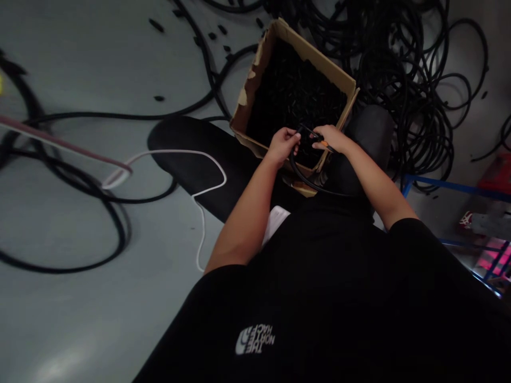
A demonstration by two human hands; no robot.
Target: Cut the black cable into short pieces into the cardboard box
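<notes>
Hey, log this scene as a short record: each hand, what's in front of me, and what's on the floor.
Left hand: fingers pinching black tubing
Right hand: holding a dark tool with orange on it; exact type unclear
In front: open cardboard box, between the legs, both hands over its near side
Box contents: many small black pieces
Floor, upper right: tangled black coils
Floor, upper left: scattered small dark pieces
Left leg: white cord lying across it

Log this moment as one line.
left hand: pinching black hose; right hand: holding orange-marked tool; both: over cardboard box of small dark pieces; beside box: tangled hose coils
</notes>
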